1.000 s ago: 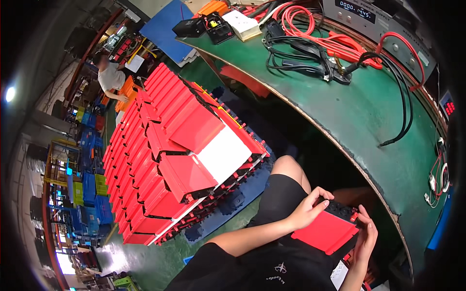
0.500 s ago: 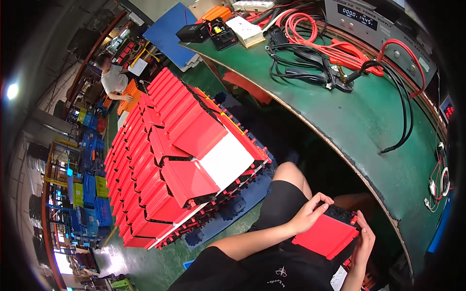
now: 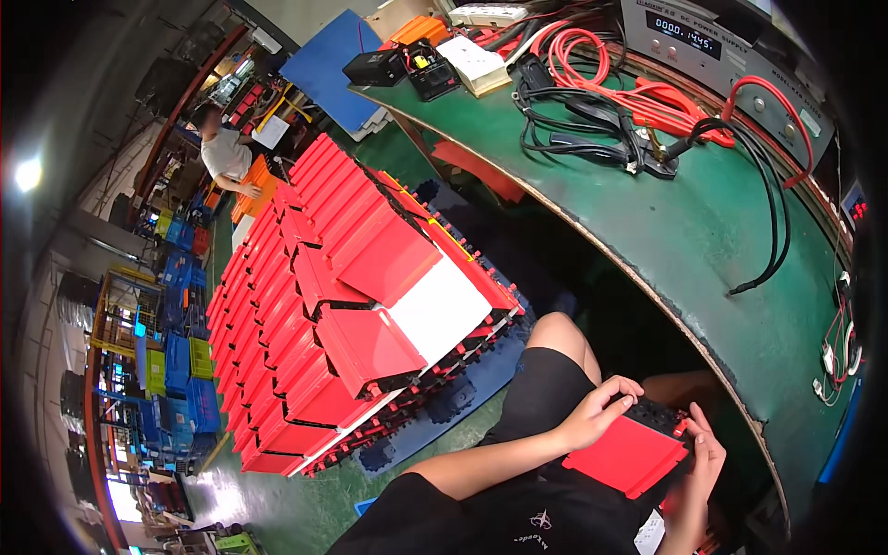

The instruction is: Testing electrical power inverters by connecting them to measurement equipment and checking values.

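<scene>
Shifted rightward in frame: stacked boxes (image 3: 370, 259), upper-right bench (image 3: 703, 240). Red box (image 3: 624, 455) between left hand (image 3: 592, 421), right hand (image 3: 705, 462); fingers bent, grip unclear.

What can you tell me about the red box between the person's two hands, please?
The red box has a smooth, slightly shiny broad face that looks like plastic, with a ridge near its lower right edge. Its far end is black and uneven, with a small red knob at the right corner. It is tilted, close to the dark shirt. The left hand is at its far left corner, the right hand along its right side. Its underside is hidden.
</scene>
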Demonstrator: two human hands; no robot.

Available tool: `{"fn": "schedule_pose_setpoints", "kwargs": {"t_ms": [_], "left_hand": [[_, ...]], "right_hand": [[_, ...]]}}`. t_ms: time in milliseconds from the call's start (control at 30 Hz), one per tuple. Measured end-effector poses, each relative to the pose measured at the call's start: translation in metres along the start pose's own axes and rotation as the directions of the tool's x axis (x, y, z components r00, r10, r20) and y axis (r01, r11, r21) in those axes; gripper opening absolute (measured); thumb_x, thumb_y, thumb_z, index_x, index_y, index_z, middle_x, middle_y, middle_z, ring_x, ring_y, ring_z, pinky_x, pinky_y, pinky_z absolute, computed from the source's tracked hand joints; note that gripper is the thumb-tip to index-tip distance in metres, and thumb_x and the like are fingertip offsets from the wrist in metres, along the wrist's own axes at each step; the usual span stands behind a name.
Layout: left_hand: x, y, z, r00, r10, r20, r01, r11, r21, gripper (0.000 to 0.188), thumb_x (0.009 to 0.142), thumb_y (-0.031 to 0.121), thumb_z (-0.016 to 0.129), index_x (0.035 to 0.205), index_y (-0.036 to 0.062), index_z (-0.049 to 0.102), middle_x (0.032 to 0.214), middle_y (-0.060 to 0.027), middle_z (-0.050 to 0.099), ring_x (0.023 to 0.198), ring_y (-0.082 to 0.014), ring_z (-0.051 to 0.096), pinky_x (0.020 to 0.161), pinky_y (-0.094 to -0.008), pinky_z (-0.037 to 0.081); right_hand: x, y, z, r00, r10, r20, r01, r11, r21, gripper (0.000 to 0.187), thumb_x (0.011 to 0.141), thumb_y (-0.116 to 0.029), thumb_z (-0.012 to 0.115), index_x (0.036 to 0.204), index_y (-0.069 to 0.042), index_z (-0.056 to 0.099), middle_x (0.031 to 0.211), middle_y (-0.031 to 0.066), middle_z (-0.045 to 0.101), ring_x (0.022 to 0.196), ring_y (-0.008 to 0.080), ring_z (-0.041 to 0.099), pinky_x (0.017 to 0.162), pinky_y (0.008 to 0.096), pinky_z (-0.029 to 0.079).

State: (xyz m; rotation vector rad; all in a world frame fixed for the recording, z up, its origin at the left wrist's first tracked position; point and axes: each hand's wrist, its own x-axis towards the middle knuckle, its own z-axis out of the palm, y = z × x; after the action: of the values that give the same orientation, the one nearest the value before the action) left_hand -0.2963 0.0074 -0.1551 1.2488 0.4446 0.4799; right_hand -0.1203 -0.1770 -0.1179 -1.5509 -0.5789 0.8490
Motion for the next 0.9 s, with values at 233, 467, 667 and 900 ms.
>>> {"fn": "schedule_pose_setpoints", "kwargs": {"t_ms": [233, 467, 667, 900], "left_hand": [[-0.003, 0.02, 0.006, 0.988, 0.095, 0.125, -0.113, 0.982, 0.152, 0.009, 0.097, 0.009, 0.053, 0.102, 0.0026, 0.056, 0.12, -0.013, 0.056, 0.12, -0.0255, 0.052, 0.105, -0.0375, 0.038], [-0.005, 0.019, 0.009, 0.983, 0.113, 0.142, -0.133, 0.981, 0.143, 0.008, 0.095, 0.007, 0.054, 0.101, 0.0027, 0.056, 0.122, -0.0127, 0.055, 0.12, -0.0261, 0.052, 0.105, -0.0379, 0.038], [-0.003, 0.023, 0.01, 0.986, 0.086, 0.142, -0.109, 0.98, 0.164, 0.006, 0.095, 0.007, 0.055, 0.097, 0.0023, 0.057, 0.121, -0.012, 0.054, 0.121, -0.0255, 0.052, 0.104, -0.0373, 0.039], [-0.002, 0.025, 0.01, 0.983, 0.106, 0.153, -0.135, 0.972, 0.19, 0.007, 0.095, 0.007, 0.055, 0.095, 0.0017, 0.059, 0.119, -0.0118, 0.054, 0.117, -0.0246, 0.054, 0.101, -0.0356, 0.041]], "right_hand": [[0.011, -0.039, -0.006, 0.98, 0.01, 0.199, 0.022, 0.988, -0.155, 0.022, 0.087, -0.006, 0.061, 0.103, 0.004, 0.071, 0.138, 0.0241, 0.057, 0.128, 0.0285, 0.055, 0.109, 0.0373, 0.039], [0.02, -0.053, -0.011, 0.953, 0.014, 0.303, 0.067, 0.964, -0.257, 0.019, 0.072, -0.004, 0.067, 0.09, 0.003, 0.069, 0.13, 0.0235, 0.063, 0.124, 0.0332, 0.057, 0.109, 0.0431, 0.038], [0.017, -0.053, -0.007, 0.967, -0.032, 0.251, 0.105, 0.953, -0.284, 0.018, 0.073, -0.007, 0.069, 0.088, 0.002, 0.066, 0.12, 0.0195, 0.067, 0.116, 0.0316, 0.061, 0.106, 0.0426, 0.041], [0.018, -0.059, -0.013, 0.945, 0.049, 0.324, 0.049, 0.957, -0.286, 0.019, 0.076, -0.009, 0.068, 0.09, 0.002, 0.064, 0.124, 0.02, 0.064, 0.109, 0.0294, 0.063, 0.1, 0.0392, 0.046]]}}
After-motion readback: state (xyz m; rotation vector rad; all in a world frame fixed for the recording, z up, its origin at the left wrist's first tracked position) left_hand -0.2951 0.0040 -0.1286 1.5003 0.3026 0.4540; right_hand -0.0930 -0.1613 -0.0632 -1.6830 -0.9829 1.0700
